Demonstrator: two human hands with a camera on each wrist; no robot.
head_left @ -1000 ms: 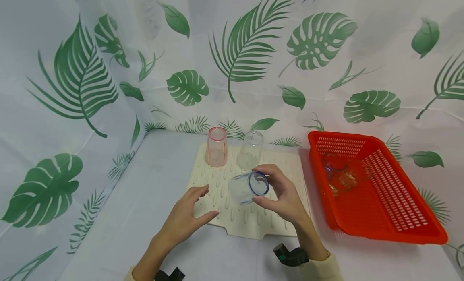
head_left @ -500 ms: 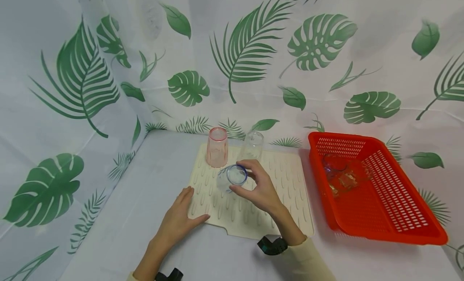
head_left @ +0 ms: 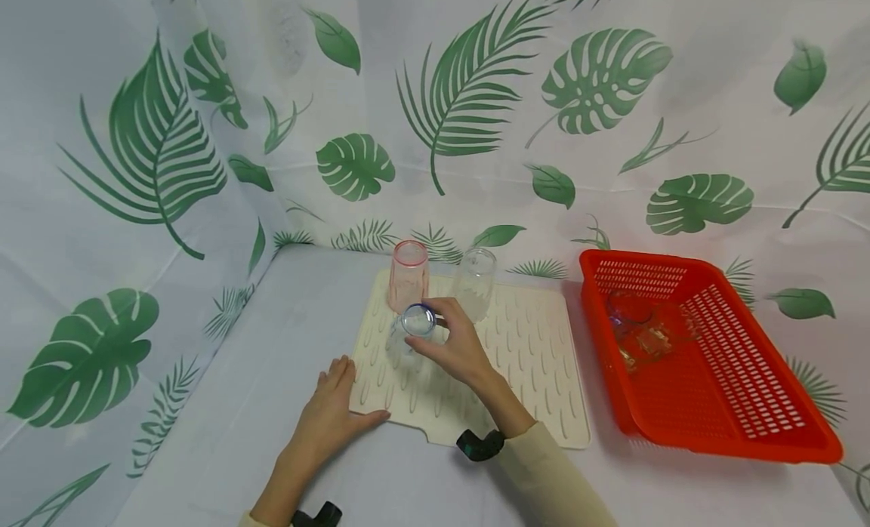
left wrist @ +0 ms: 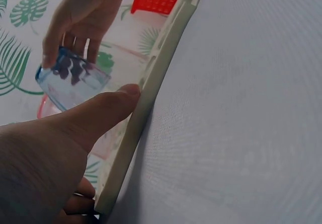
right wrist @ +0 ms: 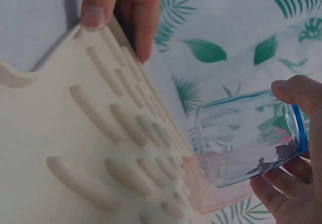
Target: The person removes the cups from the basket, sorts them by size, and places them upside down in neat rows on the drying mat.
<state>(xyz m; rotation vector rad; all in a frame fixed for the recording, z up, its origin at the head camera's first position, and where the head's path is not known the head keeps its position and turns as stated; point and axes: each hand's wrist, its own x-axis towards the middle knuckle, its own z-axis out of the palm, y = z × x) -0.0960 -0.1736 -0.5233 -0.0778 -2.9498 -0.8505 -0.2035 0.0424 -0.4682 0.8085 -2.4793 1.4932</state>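
Note:
In the head view, my right hand [head_left: 454, 342] holds a clear drinking glass [head_left: 402, 346] by its blue-ringed end, thumb and fingers curled around that end. The glass [right wrist: 241, 138] hangs tilted over the left part of a cream ribbed drying mat [head_left: 523, 361], its plain end toward the mat in the right wrist view. My left hand [head_left: 326, 414] rests at the mat's front left corner. Its thumb [left wrist: 118, 100] lies at the front edge and its straight fingers along the left side. A pink-rimmed glass [head_left: 408, 281] and a clear glass [head_left: 476, 285] stand at the back of the mat.
To the right of the mat stands a red plastic basket [head_left: 720, 429] with several transparent glass items [head_left: 649, 334] at its far left. A leaf-printed white sheet [head_left: 476, 134] rises behind and to the left of the table.
My right hand has carried the blue-ringed glass leftward over the mat, bringing it more upright, in front of the pink-rimmed glass. My left hand has moved down onto the mat's corner.

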